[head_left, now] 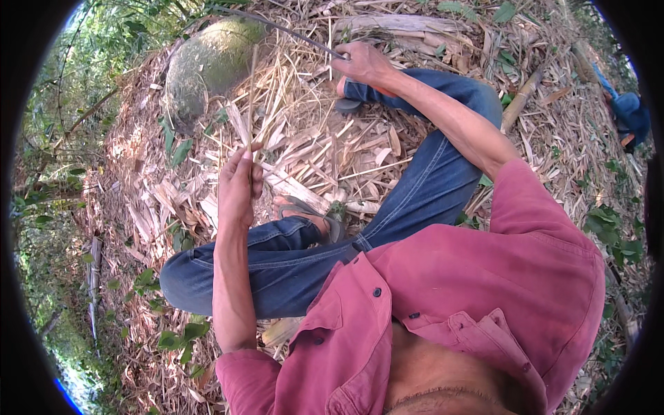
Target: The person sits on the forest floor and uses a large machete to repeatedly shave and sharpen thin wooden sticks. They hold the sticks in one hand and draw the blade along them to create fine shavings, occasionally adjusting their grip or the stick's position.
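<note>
My left hand [240,185] is closed, thumb pressed on its fingers, around a thin pale strip [253,104] that looks like split bamboo. The strip stands up and away from the hand, toward the boulder. Farther off to the right, my right hand [363,62] is wrapped round a long knife. Its narrow dark blade [277,26] points left and slants past the top of the boulder, apart from the strip. The fist hides the knife's handle. Straw-like shavings [283,90] lie heaped between my hands and around my sandalled feet.
A rounded mossy boulder [214,66] sits at the far left. My bent legs in jeans [422,180] frame the shavings. A short pole [523,100] lies beyond my right knee. Leafy plants [612,232] grow at the sides, and a blue object [628,114] is at the right edge.
</note>
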Motion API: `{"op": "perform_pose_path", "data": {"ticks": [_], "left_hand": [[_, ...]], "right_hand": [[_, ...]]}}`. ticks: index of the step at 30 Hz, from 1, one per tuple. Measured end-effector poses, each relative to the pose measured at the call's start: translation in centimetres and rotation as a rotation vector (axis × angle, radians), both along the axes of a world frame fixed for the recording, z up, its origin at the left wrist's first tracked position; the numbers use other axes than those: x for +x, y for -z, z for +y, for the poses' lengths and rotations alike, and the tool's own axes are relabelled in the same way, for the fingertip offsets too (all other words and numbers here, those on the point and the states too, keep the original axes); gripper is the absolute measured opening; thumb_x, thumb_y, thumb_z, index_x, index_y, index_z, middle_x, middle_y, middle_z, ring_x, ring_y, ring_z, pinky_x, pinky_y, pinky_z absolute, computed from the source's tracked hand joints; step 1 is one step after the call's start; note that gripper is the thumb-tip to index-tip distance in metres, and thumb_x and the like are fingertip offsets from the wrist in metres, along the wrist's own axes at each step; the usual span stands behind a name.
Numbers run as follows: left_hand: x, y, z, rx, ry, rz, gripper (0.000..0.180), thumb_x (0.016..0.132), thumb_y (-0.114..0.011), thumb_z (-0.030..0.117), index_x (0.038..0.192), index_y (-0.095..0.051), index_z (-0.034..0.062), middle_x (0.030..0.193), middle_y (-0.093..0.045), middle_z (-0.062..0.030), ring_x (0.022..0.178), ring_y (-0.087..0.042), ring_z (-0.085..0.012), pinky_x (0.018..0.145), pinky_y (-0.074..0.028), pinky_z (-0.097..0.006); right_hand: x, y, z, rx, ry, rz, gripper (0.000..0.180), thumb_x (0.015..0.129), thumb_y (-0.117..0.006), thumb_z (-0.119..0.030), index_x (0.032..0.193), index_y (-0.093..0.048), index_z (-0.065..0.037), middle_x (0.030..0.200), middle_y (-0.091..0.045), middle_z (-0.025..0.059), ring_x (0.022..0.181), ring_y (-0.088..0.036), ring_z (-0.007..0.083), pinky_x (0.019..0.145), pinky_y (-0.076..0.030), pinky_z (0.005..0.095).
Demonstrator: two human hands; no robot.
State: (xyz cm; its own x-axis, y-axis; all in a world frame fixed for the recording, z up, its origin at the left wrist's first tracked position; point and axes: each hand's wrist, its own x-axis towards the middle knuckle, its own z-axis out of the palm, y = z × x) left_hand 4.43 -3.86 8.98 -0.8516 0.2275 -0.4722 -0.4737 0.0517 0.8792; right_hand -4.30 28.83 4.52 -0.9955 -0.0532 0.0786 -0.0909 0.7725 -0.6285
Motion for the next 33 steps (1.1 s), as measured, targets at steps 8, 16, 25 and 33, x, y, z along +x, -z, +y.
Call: {"op": "perform_pose_path", "data": {"ticks": [8,16,25,33], "left_hand": [[-2.2,1.5,2.5,0.260,-0.276,0.051,0.032,0.094,-0.055,0.026,0.119,-0.057,0.0066,0.092,-0.061,0.0001,0.089,-0.056,-0.0117,0.080,-0.044,-0.029],[-2.5,2.9,5.8,0.535,-0.435,0.145,0.024,0.093,-0.057,0.015,0.113,-0.057,0.0020,0.088,-0.060,-0.0023,0.076,-0.062,-0.0105,0.064,-0.057,-0.022],[-1.5,2.0,6.3,0.284,-0.355,0.049,0.025,0.093,-0.057,0.021,0.106,-0.059,-0.0002,0.083,-0.062,-0.0052,0.072,-0.062,-0.0125,0.062,-0.054,-0.024],[-7.3,-2.6,-1.6,-0.888,0.192,0.942,0.032,0.088,-0.056,0.012,0.120,-0.057,0.0144,0.106,-0.065,-0.0095,0.102,-0.060,-0.0233,0.088,-0.049,-0.043]], "right_hand": [[6.2,-3.0,-8.7,-0.618,-0.210,-0.169,0.035,0.083,-0.069,-0.036,0.077,-0.061,-0.003,0.062,-0.058,0.0026,0.056,-0.057,0.0078,0.051,-0.045,0.0242],[7.3,-1.6,-9.6,-0.605,-0.232,-0.155,0.019,0.082,-0.069,-0.018,0.083,-0.062,-0.001,0.074,-0.061,0.0034,0.065,-0.060,0.0086,0.056,-0.048,0.0231],[6.4,-1.8,-7.5,-0.641,-0.265,-0.172,0.015,0.082,-0.067,-0.012,0.086,-0.060,0.001,0.072,-0.062,0.0036,0.060,-0.060,0.0072,0.055,-0.049,0.0214],[5.6,-2.6,-4.9,-0.680,-0.431,-0.366,0.016,0.080,-0.067,-0.010,0.090,-0.062,0.001,0.072,-0.064,0.0061,0.060,-0.061,0.0084,0.053,-0.049,0.0222]]}}
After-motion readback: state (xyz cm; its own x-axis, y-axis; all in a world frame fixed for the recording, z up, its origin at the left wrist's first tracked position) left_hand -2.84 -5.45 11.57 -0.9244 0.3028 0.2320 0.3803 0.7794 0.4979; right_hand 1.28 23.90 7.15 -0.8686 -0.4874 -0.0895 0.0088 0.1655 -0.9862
